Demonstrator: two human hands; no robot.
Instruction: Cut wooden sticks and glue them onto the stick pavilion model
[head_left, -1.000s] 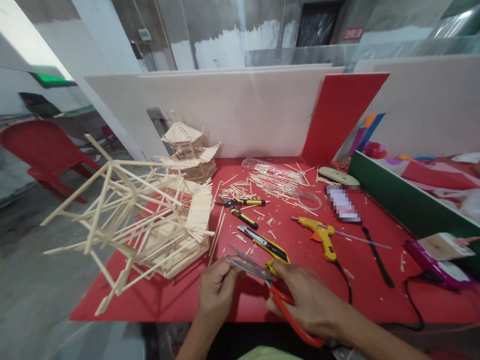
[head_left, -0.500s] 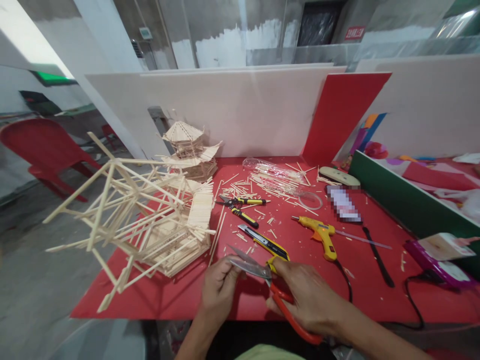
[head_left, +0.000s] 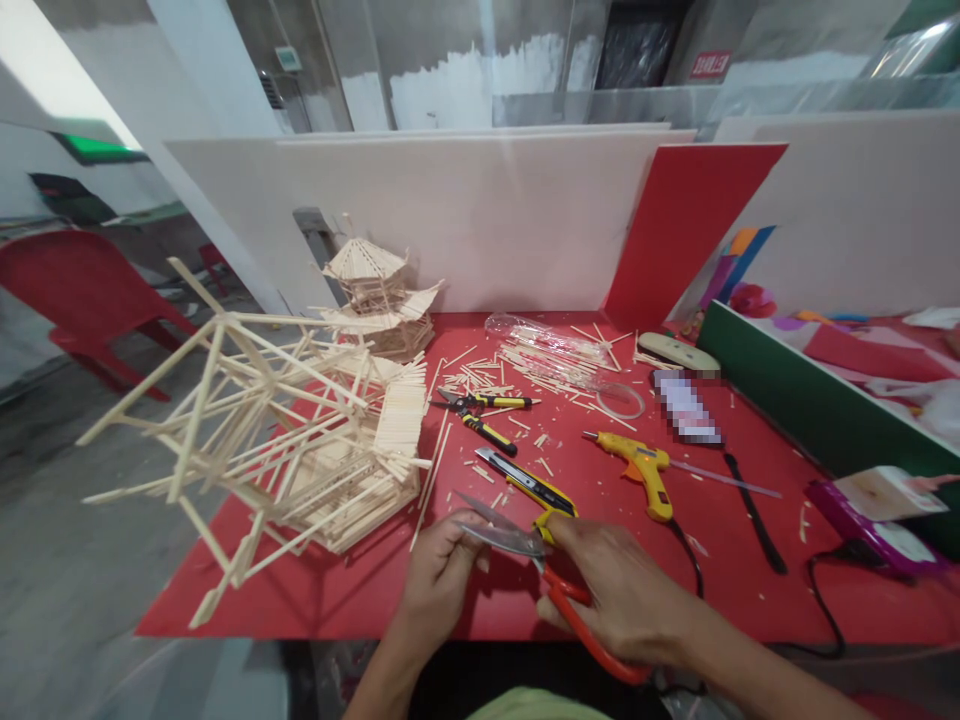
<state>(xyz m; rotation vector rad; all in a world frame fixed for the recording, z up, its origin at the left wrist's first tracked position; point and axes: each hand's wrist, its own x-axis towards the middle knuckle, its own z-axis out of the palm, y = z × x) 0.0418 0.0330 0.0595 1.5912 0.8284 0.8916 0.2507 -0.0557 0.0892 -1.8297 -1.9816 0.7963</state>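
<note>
My right hand [head_left: 626, 595] is wrapped round the red handles of a pair of scissors [head_left: 504, 540], whose blades point left and stand a little apart. Close to the blades, my left hand [head_left: 439, 580] has its fingers pinched together; whatever they hold is too small or hidden to make out. Just beyond the scissors lies a yellow and black utility knife [head_left: 527, 482]. Behind that rest pliers [head_left: 484, 415] with yellow and black handles, jaws apart, beside loose cut sticks [head_left: 476, 378].
At left, a large stick-built frame [head_left: 262, 430] juts past the table edge; a small stick pagoda [head_left: 371, 290] stands behind it. A yellow glue gun [head_left: 636, 470] trails its cord to the right of my hands. A phone [head_left: 686, 408] and green board [head_left: 825, 400] lie further right.
The view has shifted very slightly. Both hands and the scissors keep almost the same place, with only a small turn of the left fingers.
</note>
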